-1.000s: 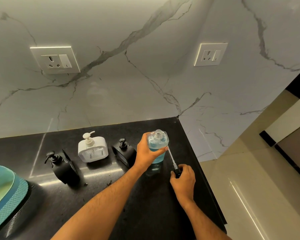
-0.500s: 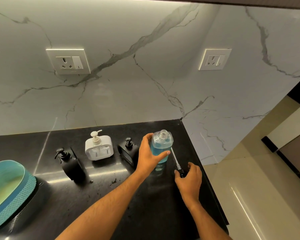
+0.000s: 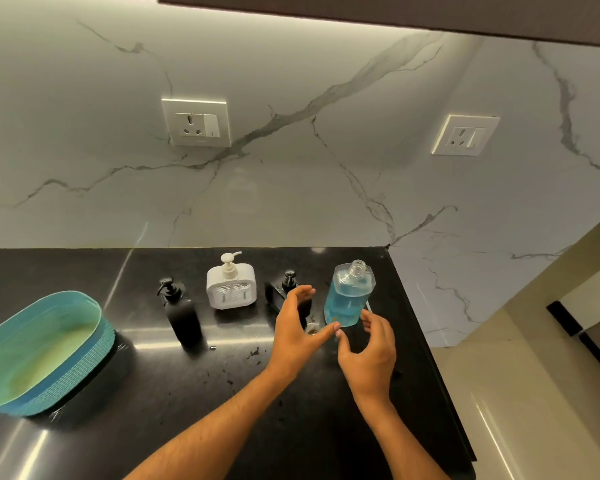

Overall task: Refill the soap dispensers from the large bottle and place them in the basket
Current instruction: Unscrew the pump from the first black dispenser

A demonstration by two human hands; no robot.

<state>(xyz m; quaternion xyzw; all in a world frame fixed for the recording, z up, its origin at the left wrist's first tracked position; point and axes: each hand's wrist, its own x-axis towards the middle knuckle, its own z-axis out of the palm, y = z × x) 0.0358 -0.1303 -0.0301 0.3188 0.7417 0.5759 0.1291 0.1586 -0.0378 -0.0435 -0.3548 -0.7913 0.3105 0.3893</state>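
The large bottle stands upright and uncapped near the bench's back right corner, about half full of blue soap, its neck open to the air. A thin pump tube shows just beside its right side; where the pump head lies I cannot tell, as the right hand hides that spot.

Both hands hover in front of the bottle and hold nothing. The left hand has a wide grip, fingers spread and thumb reaching toward the bottle's base. The right hand has fingers loosely curved, also empty, close to the bottle's lower right.

Three dispensers wait along the back of the bench: a black one toward the middle, a white one behind it, and a small black one partly hidden by the left fingers. All have their pumps on. The basket sits at the left edge, with no dispenser in it.

Risks from here, as I judge them: the bottle is open and near the right edge, so a knock from either hand could tip it and spill soap over the bench or off the side. The small dispenser sits right behind the left hand and could be bumped in reaching. Soap on fingers would make the smooth bottle slip while pouring into narrow necks.
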